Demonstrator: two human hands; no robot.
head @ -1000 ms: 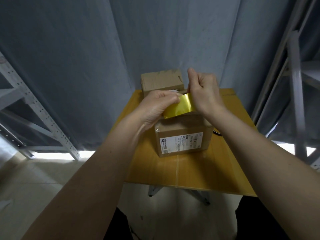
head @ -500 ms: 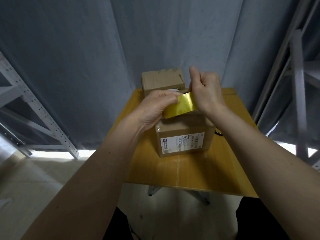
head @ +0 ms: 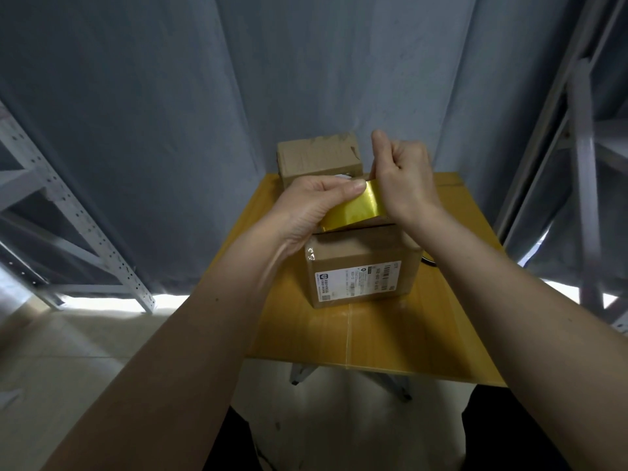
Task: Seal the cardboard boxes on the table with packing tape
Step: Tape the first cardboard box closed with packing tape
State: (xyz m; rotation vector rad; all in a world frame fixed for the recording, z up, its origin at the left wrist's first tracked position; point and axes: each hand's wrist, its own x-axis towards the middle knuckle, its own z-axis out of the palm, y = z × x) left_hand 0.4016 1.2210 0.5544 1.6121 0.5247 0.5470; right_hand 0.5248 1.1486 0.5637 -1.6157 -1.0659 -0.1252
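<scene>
While both boxes [head: 360, 263] sit closed, each hand's [head: 402, 180] grip pinches the tape strip [head: 353, 212].

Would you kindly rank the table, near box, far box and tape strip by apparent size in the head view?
1. table
2. near box
3. far box, partly hidden and farther away, so unsure
4. tape strip

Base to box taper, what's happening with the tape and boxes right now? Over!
Both hands, left and right, pinch a gold tape strip above the near box. Tape not yet stuck down. Far box waits behind. Nothing in the way.
</scene>
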